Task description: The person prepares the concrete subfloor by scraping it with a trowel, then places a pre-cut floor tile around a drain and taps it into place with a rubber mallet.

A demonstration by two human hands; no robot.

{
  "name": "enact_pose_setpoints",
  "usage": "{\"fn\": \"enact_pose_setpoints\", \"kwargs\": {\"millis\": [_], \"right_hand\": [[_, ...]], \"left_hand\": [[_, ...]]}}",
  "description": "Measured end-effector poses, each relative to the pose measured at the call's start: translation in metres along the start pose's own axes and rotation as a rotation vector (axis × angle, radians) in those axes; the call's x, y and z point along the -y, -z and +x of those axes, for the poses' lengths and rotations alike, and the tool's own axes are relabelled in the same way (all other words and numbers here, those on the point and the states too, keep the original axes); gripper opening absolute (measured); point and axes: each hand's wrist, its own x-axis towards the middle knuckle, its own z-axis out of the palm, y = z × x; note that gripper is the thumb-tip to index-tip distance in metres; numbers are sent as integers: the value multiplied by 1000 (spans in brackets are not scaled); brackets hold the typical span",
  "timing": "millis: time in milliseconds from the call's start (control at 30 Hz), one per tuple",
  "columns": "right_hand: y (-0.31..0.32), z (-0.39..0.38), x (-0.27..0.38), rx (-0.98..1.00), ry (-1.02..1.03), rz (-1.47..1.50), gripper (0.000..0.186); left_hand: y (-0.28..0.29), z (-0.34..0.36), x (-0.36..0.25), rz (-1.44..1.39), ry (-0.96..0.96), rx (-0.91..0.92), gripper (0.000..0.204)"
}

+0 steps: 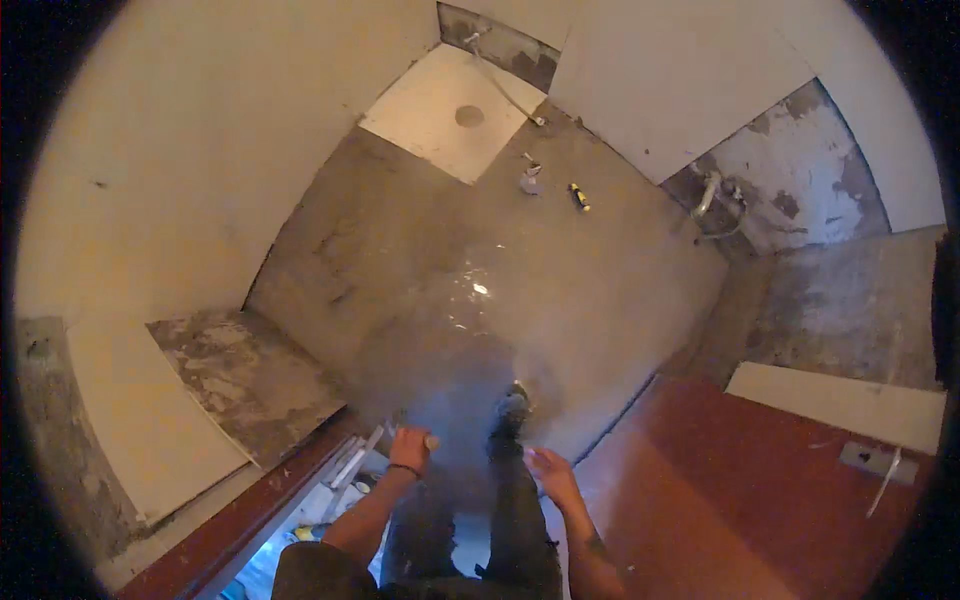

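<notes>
My left hand (409, 452) is closed in front of my left leg, with a dark band at its wrist. A small pale tan end shows beside its thumb; the rest of what it grips is hidden. Beside my right leg, my right hand (552, 474) has its fingers bent together, with a light spot at the tips. What they pinch, if anything, is too small to make out. A dark shoe (514, 402) stands on the wet grey floor (420, 250). Haze or dust blurs the space around my legs.
A pale square tile with a round hole (420, 110) lies in the far corner. Near it are a small clear bottle (530, 180) and a yellow-black tool (579, 197). Pipes (707, 195) jut from the right wall. A red panel (720, 480) stands at the right; strips (352, 465) lie at the lower left.
</notes>
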Motion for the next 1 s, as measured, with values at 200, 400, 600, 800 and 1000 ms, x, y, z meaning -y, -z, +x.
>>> {"fn": "enact_pose_setpoints", "kwargs": {"millis": [200, 400, 600, 800, 1000], "right_hand": [[28, 166, 176, 434, -342, 95, 57], [80, 295, 349, 556, -399, 295, 45], [115, 466, 428, 241, -318, 108, 22], [188, 582, 447, 231, -244, -309, 18], [220, 620, 589, 49, -314, -395, 17]], "left_hand": [[100, 137, -140, -164, -388, -320, 34], [199, 260, -267, -305, -673, -406, 36], [218, 418, -288, -427, -313, -373, 65], [165, 560, -178, -584, 737, -95, 58], [137, 546, -45, -708, 1044, -60, 67]]}}
